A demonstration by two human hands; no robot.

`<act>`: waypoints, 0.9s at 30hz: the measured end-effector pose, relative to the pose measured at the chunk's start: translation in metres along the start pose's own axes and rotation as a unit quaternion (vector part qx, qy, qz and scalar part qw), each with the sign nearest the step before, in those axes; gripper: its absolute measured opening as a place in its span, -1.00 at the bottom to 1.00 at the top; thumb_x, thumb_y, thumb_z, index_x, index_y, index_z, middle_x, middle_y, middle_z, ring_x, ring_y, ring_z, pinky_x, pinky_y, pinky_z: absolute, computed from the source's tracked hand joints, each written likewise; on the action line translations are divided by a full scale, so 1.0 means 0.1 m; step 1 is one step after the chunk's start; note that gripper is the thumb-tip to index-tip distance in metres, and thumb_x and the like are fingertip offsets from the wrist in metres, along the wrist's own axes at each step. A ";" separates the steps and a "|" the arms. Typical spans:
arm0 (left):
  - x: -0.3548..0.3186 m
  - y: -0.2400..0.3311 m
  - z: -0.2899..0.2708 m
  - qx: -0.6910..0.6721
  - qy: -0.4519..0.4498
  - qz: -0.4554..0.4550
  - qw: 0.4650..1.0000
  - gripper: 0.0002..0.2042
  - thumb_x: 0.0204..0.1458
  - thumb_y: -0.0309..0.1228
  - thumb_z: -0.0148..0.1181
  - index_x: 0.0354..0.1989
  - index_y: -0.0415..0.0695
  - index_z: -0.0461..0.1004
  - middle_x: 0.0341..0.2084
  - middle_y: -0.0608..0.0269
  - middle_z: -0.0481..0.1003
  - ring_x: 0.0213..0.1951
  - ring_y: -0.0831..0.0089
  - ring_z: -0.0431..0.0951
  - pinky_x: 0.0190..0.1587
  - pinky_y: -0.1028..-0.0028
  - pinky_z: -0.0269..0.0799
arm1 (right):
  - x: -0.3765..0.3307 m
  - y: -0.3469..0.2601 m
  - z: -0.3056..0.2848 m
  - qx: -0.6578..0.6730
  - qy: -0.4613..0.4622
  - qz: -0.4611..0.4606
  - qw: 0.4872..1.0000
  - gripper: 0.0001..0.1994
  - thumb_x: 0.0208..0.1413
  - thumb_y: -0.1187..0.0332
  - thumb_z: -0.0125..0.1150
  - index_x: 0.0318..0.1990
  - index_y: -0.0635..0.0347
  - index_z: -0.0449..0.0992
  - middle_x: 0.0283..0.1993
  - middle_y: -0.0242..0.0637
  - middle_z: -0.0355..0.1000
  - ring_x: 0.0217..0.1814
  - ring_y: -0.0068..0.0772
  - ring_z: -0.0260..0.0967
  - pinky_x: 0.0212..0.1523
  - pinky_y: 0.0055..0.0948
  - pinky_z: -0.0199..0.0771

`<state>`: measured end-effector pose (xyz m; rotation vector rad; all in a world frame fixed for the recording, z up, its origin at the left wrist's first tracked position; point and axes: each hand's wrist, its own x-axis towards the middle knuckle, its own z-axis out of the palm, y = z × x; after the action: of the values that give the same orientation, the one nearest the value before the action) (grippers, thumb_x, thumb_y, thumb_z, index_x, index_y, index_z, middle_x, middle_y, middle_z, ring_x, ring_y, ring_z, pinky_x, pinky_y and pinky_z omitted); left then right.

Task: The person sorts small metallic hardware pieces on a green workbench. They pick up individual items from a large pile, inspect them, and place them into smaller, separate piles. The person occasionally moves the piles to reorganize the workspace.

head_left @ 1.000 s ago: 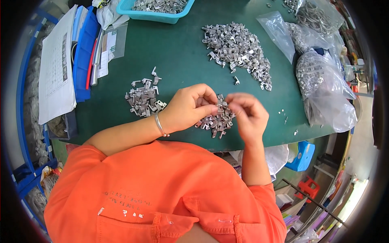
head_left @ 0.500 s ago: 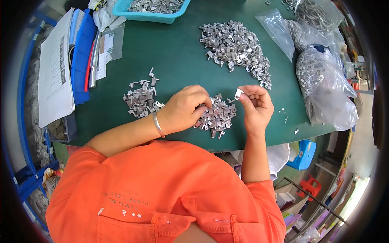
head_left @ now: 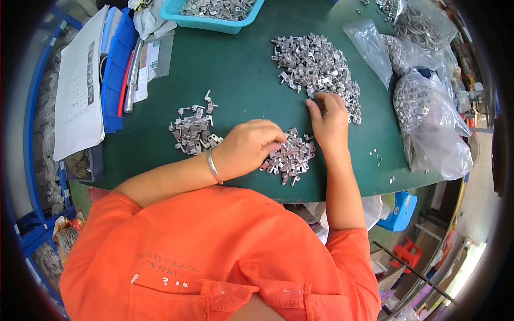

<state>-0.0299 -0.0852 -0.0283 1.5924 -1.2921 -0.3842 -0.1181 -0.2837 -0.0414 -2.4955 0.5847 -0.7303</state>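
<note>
My left hand [head_left: 247,150], with a silver bangle [head_left: 213,167] on its wrist, reaches into the middle pile of small metal brackets [head_left: 292,159]. Its fingers and thumb are closed together at the pile's left edge; whatever is between the tips is hidden. My right hand [head_left: 330,124] is at the near edge of the larger far pile of brackets [head_left: 316,63]. Its thumb and bent forefinger are slightly apart, and no bracket shows between them. A smaller bracket pile [head_left: 193,131] lies left of my left hand.
A turquoise basket [head_left: 214,22] of metal parts stands at the far edge of the green table [head_left: 235,69]. Clear bags of parts [head_left: 415,101] crowd the right side. Papers [head_left: 80,96] and a blue bin [head_left: 119,75] stand at the left. Tiny scraps [head_left: 379,160] lie near the right edge.
My right hand has moved away from me to the far pile; the bracket it held no longer shows in its fingers. My left hand stays at the middle pile.
</note>
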 end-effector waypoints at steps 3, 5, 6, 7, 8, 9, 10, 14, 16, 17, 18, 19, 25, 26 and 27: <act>-0.03 -0.02 0.00 0.017 -0.008 0.029 0.999 -0.88 -0.11 -0.60 0.28 -0.36 -0.21 0.52 -0.30 0.20 0.52 -0.25 0.22 0.51 -0.17 0.34 0.43 | 0.08 0.06 0.05 0.055 -0.054 0.062 0.995 -0.89 0.07 0.49 0.24 -0.26 0.32 0.53 -0.31 -0.18 0.48 -0.40 -0.34 0.45 -0.39 -0.40 0.46; -0.04 -0.05 -0.01 0.007 -0.013 0.014 1.000 -0.88 -0.11 -0.60 0.28 -0.36 -0.21 0.51 -0.29 0.21 0.50 -0.25 0.23 0.50 -0.18 0.35 0.43 | 0.05 0.04 -0.03 0.282 -0.126 0.236 0.921 -0.91 0.10 0.50 0.22 -0.25 0.32 0.53 -0.31 -0.26 0.50 -0.40 -0.48 0.44 -0.41 -0.50 0.45; -0.04 -0.07 -0.02 0.002 -0.016 0.007 1.000 -0.88 -0.11 -0.60 0.28 -0.36 -0.21 0.51 -0.28 0.21 0.50 -0.25 0.23 0.50 -0.19 0.36 0.43 | 0.02 0.01 -0.06 0.399 -0.124 0.271 0.867 -0.90 0.13 0.53 0.18 -0.21 0.33 0.52 -0.32 -0.31 0.50 -0.39 -0.62 0.40 -0.43 -0.60 0.44; -0.04 -0.06 -0.01 -0.009 -0.020 -0.006 1.000 -0.88 -0.11 -0.60 0.28 -0.37 -0.21 0.51 -0.28 0.21 0.49 -0.24 0.24 0.50 -0.19 0.36 0.43 | -0.02 0.02 -0.13 0.503 -0.139 0.317 0.792 -0.87 0.14 0.53 0.17 -0.17 0.36 0.49 -0.31 -0.27 0.49 -0.38 -0.56 0.40 -0.41 -0.59 0.46; -0.03 -0.04 -0.02 -0.020 -0.026 -0.020 0.999 -0.88 -0.10 -0.60 0.28 -0.37 -0.20 0.51 -0.28 0.21 0.49 -0.24 0.25 0.50 -0.20 0.37 0.43 | -0.07 0.04 -0.17 0.582 -0.154 0.330 0.727 -0.87 0.15 0.52 0.16 -0.16 0.36 0.48 -0.30 -0.26 0.49 -0.37 -0.54 0.40 -0.40 -0.58 0.46; -0.02 -0.02 -0.02 -0.032 -0.031 -0.034 0.998 -0.89 -0.10 -0.60 0.28 -0.38 -0.20 0.51 -0.28 0.21 0.49 -0.24 0.26 0.50 -0.20 0.38 0.43 | -0.12 0.06 -0.20 0.655 -0.166 0.338 0.655 -0.86 0.16 0.51 0.16 -0.15 0.35 0.47 -0.29 -0.26 0.48 -0.35 -0.53 0.40 -0.38 -0.57 0.46; -0.01 -0.01 -0.02 -0.024 -0.031 -0.028 0.999 -0.89 -0.10 -0.59 0.28 -0.37 -0.18 0.51 -0.28 0.21 0.48 -0.24 0.28 0.51 -0.21 0.40 0.44 | -0.16 0.04 -0.23 0.690 -0.177 0.331 0.619 -0.86 0.17 0.48 0.16 -0.16 0.33 0.46 -0.27 -0.24 0.47 -0.32 -0.50 0.38 -0.36 -0.55 0.46; 0.00 0.00 -0.01 -0.010 -0.020 -0.028 0.999 -0.86 -0.08 -0.56 0.30 -0.32 -0.18 0.52 -0.27 0.22 0.47 -0.25 0.34 0.51 -0.23 0.44 0.44 | -0.28 0.03 -0.32 0.753 -0.182 0.318 0.547 -0.86 0.15 0.49 0.16 -0.16 0.31 0.47 -0.27 -0.21 0.46 -0.32 -0.46 0.37 -0.35 -0.54 0.45; 0.02 0.04 -0.01 -0.054 -0.016 -0.060 0.997 -0.82 -0.07 -0.54 0.31 -0.27 -0.19 0.51 -0.27 0.21 0.47 -0.27 0.39 0.51 -0.25 0.47 0.44 | -0.30 -0.01 -0.37 0.763 -0.176 0.308 0.541 -0.87 0.14 0.52 0.15 -0.16 0.32 0.48 -0.27 -0.19 0.47 -0.31 -0.44 0.39 -0.34 -0.53 0.47; 0.02 0.06 -0.01 -0.075 -0.012 -0.076 0.994 -0.81 -0.07 -0.53 0.32 -0.25 -0.20 0.51 -0.27 0.21 0.47 -0.28 0.42 0.51 -0.26 0.49 0.44 | -0.31 -0.04 -0.37 0.735 -0.171 0.289 0.588 -0.87 0.14 0.54 0.15 -0.16 0.32 0.48 -0.26 -0.18 0.48 -0.30 -0.43 0.41 -0.33 -0.52 0.48; 0.03 0.07 0.00 -0.079 -0.013 -0.070 0.994 -0.78 -0.07 -0.52 0.33 -0.22 -0.20 0.51 -0.27 0.21 0.47 -0.28 0.43 0.51 -0.27 0.50 0.44 | -0.34 -0.07 -0.38 0.705 -0.167 0.270 0.634 -0.86 0.13 0.56 0.15 -0.16 0.33 0.48 -0.25 -0.16 0.48 -0.30 -0.42 0.42 -0.32 -0.52 0.49; 0.05 0.09 -0.01 -0.081 -0.013 -0.063 0.995 -0.76 -0.07 -0.51 0.34 -0.20 -0.21 0.50 -0.27 0.21 0.47 -0.29 0.44 0.50 -0.28 0.51 0.44 | -0.35 -0.10 -0.39 0.674 -0.161 0.248 0.677 -0.86 0.12 0.58 0.15 -0.16 0.33 0.49 -0.25 -0.15 0.49 -0.29 -0.41 0.44 -0.31 -0.51 0.50; 0.04 0.18 -0.03 -0.187 -0.036 -0.130 0.973 -0.74 -0.03 -0.51 0.33 -0.15 -0.24 0.47 -0.30 0.21 0.50 -0.31 0.52 0.55 -0.22 0.55 0.50 | -0.31 -0.40 -0.50 0.361 -0.155 0.055 0.918 -0.87 -0.08 0.69 0.25 -0.37 0.30 0.53 -0.30 -0.23 0.54 -0.26 -0.41 0.49 -0.25 -0.51 0.50; 0.02 0.17 -0.04 -0.254 -0.030 -0.195 0.947 -0.76 0.00 -0.54 0.30 -0.16 -0.25 0.46 -0.30 0.22 0.51 -0.29 0.55 0.55 -0.22 0.57 0.50 | -0.24 -0.50 -0.50 0.346 -0.164 0.002 0.924 -0.87 -0.09 0.69 0.26 -0.37 0.29 0.54 -0.32 -0.23 0.54 -0.28 -0.41 0.50 -0.27 -0.50 0.50; -0.01 0.14 -0.05 -0.319 -0.022 -0.258 0.912 -0.79 0.03 -0.56 0.27 -0.16 -0.26 0.45 -0.30 0.24 0.52 -0.27 0.58 0.55 -0.21 0.58 0.50 | -0.19 -0.56 -0.48 0.331 -0.173 -0.051 0.926 -0.87 -0.10 0.68 0.27 -0.37 0.28 0.54 -0.35 -0.23 0.54 -0.29 -0.40 0.51 -0.29 -0.49 0.50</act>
<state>-0.0345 -0.0810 -0.0146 1.3249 -0.6401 -1.0596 -0.1464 -0.2449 0.0177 -1.9502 0.0529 -0.4086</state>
